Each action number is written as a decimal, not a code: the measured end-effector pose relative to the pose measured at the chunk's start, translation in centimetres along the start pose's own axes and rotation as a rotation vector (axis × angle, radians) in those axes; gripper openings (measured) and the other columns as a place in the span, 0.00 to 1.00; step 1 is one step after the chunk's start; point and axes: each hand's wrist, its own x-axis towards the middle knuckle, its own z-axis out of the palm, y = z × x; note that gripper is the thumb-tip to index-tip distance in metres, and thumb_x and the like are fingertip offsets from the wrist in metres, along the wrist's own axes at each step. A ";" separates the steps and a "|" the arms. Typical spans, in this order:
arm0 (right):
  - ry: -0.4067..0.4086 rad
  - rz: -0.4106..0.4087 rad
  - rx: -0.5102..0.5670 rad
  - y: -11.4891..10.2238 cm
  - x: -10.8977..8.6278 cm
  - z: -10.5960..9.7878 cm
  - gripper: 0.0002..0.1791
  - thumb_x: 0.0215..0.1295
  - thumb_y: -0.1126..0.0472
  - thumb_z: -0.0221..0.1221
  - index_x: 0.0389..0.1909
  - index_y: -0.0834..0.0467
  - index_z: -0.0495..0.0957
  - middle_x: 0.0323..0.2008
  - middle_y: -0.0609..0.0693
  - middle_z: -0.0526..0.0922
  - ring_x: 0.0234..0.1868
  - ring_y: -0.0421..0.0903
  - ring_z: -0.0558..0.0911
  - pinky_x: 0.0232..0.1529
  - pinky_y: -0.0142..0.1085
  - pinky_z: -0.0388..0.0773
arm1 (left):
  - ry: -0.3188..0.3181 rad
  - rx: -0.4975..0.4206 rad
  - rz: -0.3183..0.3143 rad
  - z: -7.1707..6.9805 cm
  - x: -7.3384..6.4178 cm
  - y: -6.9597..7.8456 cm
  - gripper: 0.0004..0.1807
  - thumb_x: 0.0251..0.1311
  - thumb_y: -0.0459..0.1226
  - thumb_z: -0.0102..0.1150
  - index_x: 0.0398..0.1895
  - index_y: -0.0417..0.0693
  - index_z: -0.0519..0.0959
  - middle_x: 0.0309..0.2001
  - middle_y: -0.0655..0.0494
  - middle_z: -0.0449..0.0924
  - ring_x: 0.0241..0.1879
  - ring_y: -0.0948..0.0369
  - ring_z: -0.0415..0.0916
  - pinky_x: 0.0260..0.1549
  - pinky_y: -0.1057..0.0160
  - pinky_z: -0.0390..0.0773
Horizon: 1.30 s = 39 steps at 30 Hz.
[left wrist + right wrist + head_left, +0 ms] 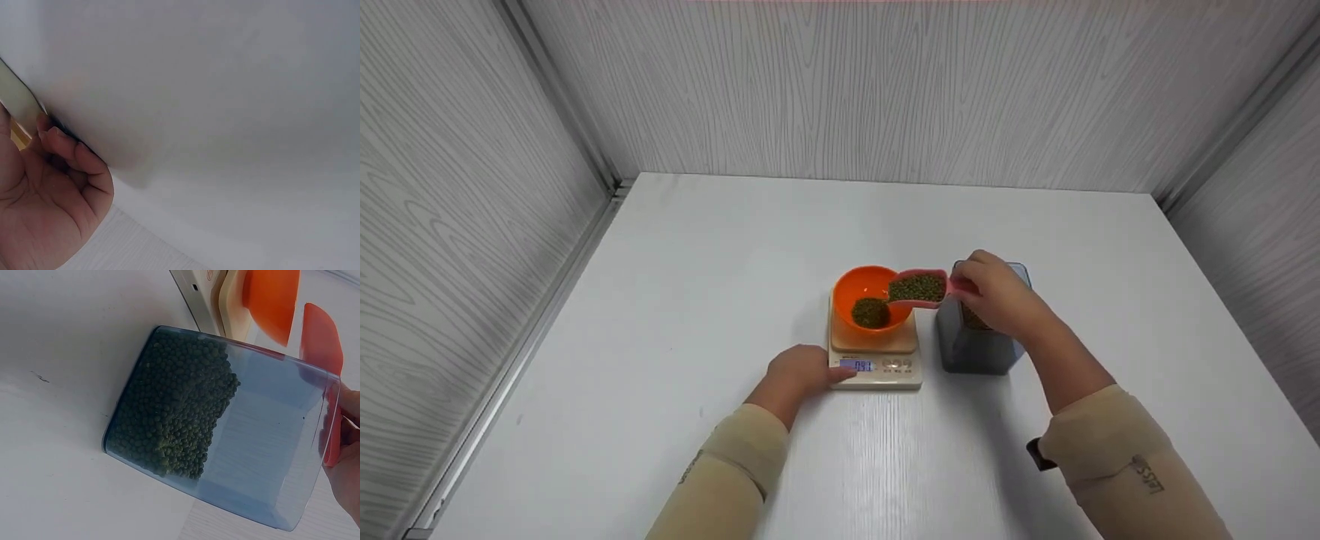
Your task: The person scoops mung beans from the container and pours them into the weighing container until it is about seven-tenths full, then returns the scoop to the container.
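Note:
My right hand [994,292] pinches the handle of a pink scoop [322,337] heaped with green mung beans [916,287]. The scoop's front lip overlaps the right side of an orange bowl [855,281], where a small pile of the same beans [871,313] lies. The bowl sits on a cream kitchen scale [877,379] with a lit display [856,365]. At the scale's left edge my left hand [802,369] grips it, thumb over the top by the display. In the left wrist view its fingers [67,149] are curled at the scale's edge.
A clear bluish container [270,433], partly filled with mung beans [169,405], stands right of the scale, below my right hand. All of it rests on a white table [720,247]. Grey wood-grain panels [840,90] rise behind and at both sides.

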 end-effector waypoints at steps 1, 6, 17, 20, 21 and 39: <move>-0.001 0.003 -0.004 0.0 0.0 0.0 0.08 0.61 0.63 0.58 0.40 0.60 0.75 0.37 0.53 0.71 0.39 0.48 0.70 0.42 0.42 0.72 | -0.002 -0.002 -0.002 0.0 0.0 0.0 0.32 0.52 0.63 0.52 0.37 0.42 0.80 0.33 0.51 0.76 0.34 0.56 0.71 0.46 0.55 0.72; -0.001 0.013 -0.017 0.1 -0.2 -0.1 0.09 0.62 0.63 0.57 0.42 0.60 0.75 0.37 0.54 0.72 0.39 0.49 0.70 0.43 0.43 0.73 | -0.015 -0.014 -0.014 -0.1 -0.1 0.0 0.31 0.52 0.63 0.53 0.36 0.43 0.80 0.32 0.52 0.76 0.33 0.56 0.70 0.45 0.55 0.72; -0.020 0.021 -0.064 -0.2 -0.1 -0.6 0.10 0.63 0.61 0.56 0.43 0.60 0.75 0.38 0.54 0.71 0.40 0.48 0.70 0.44 0.43 0.73 | -0.031 -0.020 -0.034 -0.2 0.1 0.1 0.33 0.50 0.64 0.53 0.38 0.43 0.80 0.32 0.52 0.75 0.34 0.55 0.71 0.47 0.54 0.72; -0.019 0.014 -0.066 -0.3 -0.2 -0.6 0.10 0.62 0.62 0.57 0.43 0.61 0.75 0.39 0.54 0.72 0.41 0.49 0.70 0.45 0.44 0.73 | -0.033 -0.022 -0.038 -0.2 0.1 0.1 0.32 0.50 0.64 0.53 0.37 0.44 0.80 0.32 0.52 0.75 0.34 0.55 0.70 0.46 0.55 0.72; -0.017 0.012 -0.066 -0.4 -0.2 -0.7 0.10 0.62 0.62 0.57 0.43 0.60 0.75 0.39 0.54 0.72 0.41 0.48 0.70 0.45 0.44 0.73 | -0.032 -0.028 -0.039 -0.2 0.1 0.1 0.32 0.50 0.64 0.53 0.37 0.44 0.80 0.32 0.52 0.75 0.34 0.55 0.70 0.46 0.55 0.72; 0.033 -0.086 -0.117 -0.5 -0.2 -0.5 0.06 0.60 0.66 0.58 0.38 0.61 0.75 0.35 0.54 0.72 0.38 0.49 0.71 0.41 0.42 0.73 | 0.006 0.013 0.004 0.0 -0.1 0.0 0.32 0.52 0.63 0.52 0.36 0.43 0.80 0.33 0.52 0.77 0.34 0.56 0.71 0.45 0.54 0.72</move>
